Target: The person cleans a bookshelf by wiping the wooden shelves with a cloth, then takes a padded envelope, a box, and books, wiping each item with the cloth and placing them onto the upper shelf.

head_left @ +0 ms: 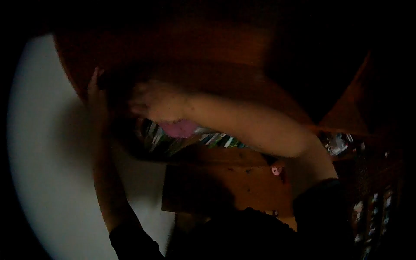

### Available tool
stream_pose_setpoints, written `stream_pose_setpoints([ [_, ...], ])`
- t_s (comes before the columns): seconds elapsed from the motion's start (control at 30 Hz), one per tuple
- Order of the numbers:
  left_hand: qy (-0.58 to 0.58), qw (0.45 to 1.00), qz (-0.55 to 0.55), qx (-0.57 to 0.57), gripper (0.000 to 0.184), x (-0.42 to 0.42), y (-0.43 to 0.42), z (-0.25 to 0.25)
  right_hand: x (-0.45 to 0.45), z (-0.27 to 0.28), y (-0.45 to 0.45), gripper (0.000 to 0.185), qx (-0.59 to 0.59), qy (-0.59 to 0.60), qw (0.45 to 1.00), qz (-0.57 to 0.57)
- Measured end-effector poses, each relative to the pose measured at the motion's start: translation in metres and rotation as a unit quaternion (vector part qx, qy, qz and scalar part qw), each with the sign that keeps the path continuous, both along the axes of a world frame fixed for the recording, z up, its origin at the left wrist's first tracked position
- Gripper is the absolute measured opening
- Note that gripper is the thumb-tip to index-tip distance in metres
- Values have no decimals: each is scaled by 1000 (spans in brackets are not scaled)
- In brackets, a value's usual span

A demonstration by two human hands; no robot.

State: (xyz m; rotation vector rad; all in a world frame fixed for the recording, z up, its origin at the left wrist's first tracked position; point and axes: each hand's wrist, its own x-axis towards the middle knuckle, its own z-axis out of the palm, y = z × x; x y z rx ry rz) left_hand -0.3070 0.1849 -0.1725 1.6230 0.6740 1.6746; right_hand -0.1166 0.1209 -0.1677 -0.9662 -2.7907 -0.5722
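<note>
The view is dark. My left hand [98, 89] is raised at the left, by the edge of a dark reddish-brown wooden surface [216, 47]; a finger or two point up, and what it holds, if anything, is lost in shadow. Reaching across from the right, my right hand [158, 102] has its fingers toward a black shadowed area between the hands. Its fingertips are blurred. Just below that hand lies a pink item [180, 129], partly covered by the wrist, over a row of thin multicoloured items [223, 140].
A pale wall [39, 143] fills the left side. Below is a brown wooden surface [260, 186] with a small pink object [276, 170]. Shiny clutter [338, 144] sits at the right, and shelves with small pale items [372, 212] at the lower right.
</note>
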Motion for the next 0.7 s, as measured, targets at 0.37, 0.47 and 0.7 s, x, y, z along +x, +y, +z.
stream_pose_setpoints([
  [0.37, 193, 926, 179, 272, 57, -16, -7, -23, 279, 0, -156, 38, 52, -63, 942, -324],
  [0.47, 190, 936, 205, 214, 55, -20, -5, -26, 318, -4, -124, 36, 10, 123, 927, -355],
  [0.7, 296, 867, 313, 250, 45, -28, -37, -22, 363, -26, -35, 34, -41, -17, 785, -618],
])
